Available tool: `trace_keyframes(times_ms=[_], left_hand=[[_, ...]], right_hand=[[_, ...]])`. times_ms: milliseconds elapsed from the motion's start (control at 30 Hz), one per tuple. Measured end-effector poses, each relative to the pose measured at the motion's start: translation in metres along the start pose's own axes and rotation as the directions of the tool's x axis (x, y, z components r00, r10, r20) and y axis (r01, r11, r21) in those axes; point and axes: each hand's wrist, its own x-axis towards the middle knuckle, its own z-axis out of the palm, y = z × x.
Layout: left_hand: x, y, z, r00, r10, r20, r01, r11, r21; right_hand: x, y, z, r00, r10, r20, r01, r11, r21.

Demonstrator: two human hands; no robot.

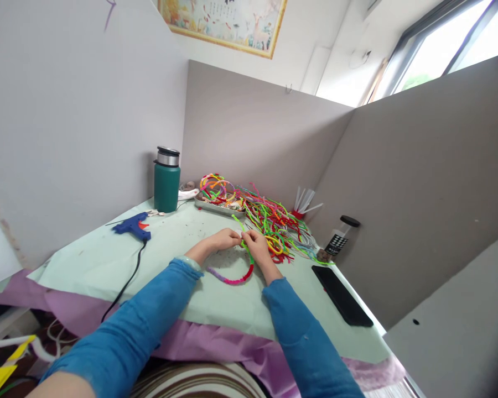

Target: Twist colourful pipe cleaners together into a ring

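Observation:
My left hand and my right hand meet in the middle of the table, fingers pinched together on a curved headband. The band is wrapped in fuzzy pipe cleaner, purple at the left, pink and red lower down, green near my fingers. A loose green pipe cleaner runs up from my fingertips. Both forearms are in blue sleeves. Just behind my right hand lies a heap of coloured pipe cleaners.
A blue glue gun lies at left, its black cord running to the front edge. A green flask stands at back left beside a metal tray of wrapped hoops. A black phone and a black-lidded jar are at right. Partition walls surround the table.

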Motion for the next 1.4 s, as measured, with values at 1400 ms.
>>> trace_keyframes(times_ms=[1400], left_hand=[[0.004,-0.01,0.001,0.999,0.044,0.015,-0.045,0.996,0.072]], right_hand=[[-0.004,0.0,0.001,0.998,-0.053,0.019,0.054,0.995,-0.087]])
